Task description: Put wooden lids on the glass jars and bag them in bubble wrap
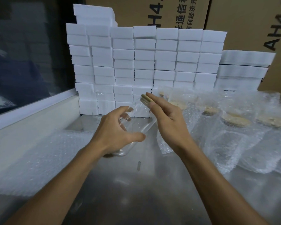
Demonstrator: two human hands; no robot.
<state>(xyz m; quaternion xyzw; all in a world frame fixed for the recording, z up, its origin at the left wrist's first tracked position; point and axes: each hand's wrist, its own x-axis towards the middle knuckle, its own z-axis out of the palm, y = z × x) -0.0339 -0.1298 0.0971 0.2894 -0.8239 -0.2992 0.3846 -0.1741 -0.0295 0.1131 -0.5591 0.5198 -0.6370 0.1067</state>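
Head view: left hand curled around clear glass jar, right hand pinching round wooden lid.

We see a clear glass jar tilted above the steel table, mouth up and away — a round wooden lid set at its top. To the right lie bubble-wrap bags holding lidded jars — more flat bubble wrap lies left.
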